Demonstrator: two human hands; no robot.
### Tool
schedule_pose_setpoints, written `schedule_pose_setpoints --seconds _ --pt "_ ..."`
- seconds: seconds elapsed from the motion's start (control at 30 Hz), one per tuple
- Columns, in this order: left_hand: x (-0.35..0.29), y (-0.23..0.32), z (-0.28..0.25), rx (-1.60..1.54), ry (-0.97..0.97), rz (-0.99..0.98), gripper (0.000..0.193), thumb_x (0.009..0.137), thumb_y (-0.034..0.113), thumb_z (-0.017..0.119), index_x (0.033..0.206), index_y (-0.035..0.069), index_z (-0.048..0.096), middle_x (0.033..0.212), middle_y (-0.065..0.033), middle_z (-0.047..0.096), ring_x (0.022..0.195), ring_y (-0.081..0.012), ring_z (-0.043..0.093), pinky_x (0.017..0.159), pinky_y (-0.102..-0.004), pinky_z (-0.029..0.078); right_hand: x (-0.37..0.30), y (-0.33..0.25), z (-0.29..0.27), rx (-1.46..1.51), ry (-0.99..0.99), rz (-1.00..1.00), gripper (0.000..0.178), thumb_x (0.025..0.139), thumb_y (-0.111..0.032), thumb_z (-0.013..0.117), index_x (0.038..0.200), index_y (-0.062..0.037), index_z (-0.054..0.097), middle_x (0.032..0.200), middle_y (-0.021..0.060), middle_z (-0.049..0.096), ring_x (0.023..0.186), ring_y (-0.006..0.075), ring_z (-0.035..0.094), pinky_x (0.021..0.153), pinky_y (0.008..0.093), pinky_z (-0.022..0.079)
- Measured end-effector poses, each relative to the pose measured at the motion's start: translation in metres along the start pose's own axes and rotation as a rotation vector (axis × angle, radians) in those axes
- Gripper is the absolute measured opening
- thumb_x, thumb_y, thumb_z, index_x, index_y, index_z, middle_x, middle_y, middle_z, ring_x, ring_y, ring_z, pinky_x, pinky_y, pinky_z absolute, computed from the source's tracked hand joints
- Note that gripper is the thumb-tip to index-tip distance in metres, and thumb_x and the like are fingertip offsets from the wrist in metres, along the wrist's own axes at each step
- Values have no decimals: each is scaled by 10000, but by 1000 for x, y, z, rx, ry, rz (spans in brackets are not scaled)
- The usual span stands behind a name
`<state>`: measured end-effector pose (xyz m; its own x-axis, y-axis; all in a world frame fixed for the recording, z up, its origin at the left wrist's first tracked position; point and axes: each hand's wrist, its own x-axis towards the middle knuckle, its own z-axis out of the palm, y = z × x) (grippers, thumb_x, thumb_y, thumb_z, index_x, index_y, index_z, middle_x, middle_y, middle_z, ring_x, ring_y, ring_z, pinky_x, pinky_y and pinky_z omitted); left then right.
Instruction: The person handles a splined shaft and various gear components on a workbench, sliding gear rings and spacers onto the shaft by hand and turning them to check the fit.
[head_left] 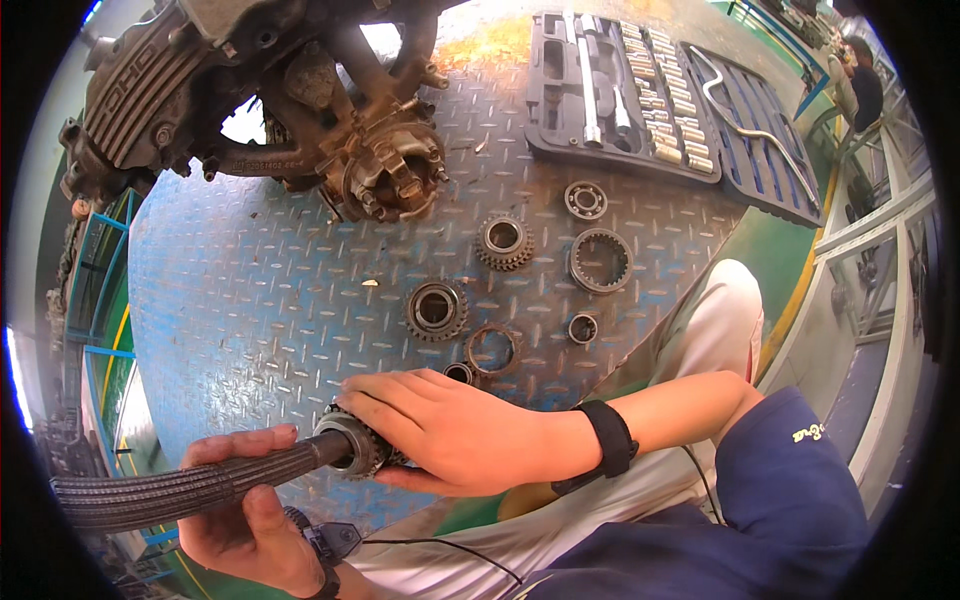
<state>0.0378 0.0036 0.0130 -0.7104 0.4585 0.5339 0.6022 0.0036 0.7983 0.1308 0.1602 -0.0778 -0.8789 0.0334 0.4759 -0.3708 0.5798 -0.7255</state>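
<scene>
A long dark splined shaft (200,485) lies across my left hand (235,540), whose thumb and fingers are curled round it. It slants up toward the right from the lower left. At its right end sits a toothed gear (352,445); my right hand (455,430) closes over that gear from the right, hiding much of it. Just beyond my right hand a small ring (459,373) touches or nearly touches a thin synchronizer ring (512,350). Farther off rest a gear (465,310) and another gear (527,245), both flat on the metal table.
A ball bearing (602,201), a toothed sleeve (628,262) and a small needle bearing (594,328) lie right of the gears on the tread-plate table (300,300). A large engine casting (290,120) stands far left. An opened socket set case (560,120) occupies the far right. A person (862,85) sits beyond.
</scene>
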Motion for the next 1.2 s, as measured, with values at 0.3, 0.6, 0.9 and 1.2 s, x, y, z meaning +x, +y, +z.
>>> schedule_pose_setpoints --seconds 0.3,0.6,0.9,1.2 --pt "3 -6 4 -11 63 24 510 910 274 742 1200 -99 551 933 -233 693 882 -351 714 872 -491 567 7 -2 -4 127 15 47 727 846 -281 754 1380 97 437 1351 257 491 1231 417 490 1056 470 410" --pt "9 -11 4 -108 -106 95 400 929 253 586 1201 -40 564 1136 -283 670 1213 -475 598 1121 -620 371 3 5 4 230 80 24 664 809 -227 788 1347 43 506 1352 212 516 1240 398 494 1074 472 396" --pt "13 -6 1 -148 -190 80 428 929 288 577 1186 -54 587 1320 -351 573 1317 -465 521 1141 -579 359 10 4 -5 249 187 -79 724 762 -170 864 1382 10 535 1388 193 570 1257 373 579 1020 430 497" --pt "7 -24 6 -300 -145 34 532 962 370 611 1311 -26 540 1464 -321 445 1361 -446 479 1121 -552 409 45 -29 -24 355 263 -106 698 741 -186 881 1324 37 567 1145 190 679 1034 326 685 899 378 525"
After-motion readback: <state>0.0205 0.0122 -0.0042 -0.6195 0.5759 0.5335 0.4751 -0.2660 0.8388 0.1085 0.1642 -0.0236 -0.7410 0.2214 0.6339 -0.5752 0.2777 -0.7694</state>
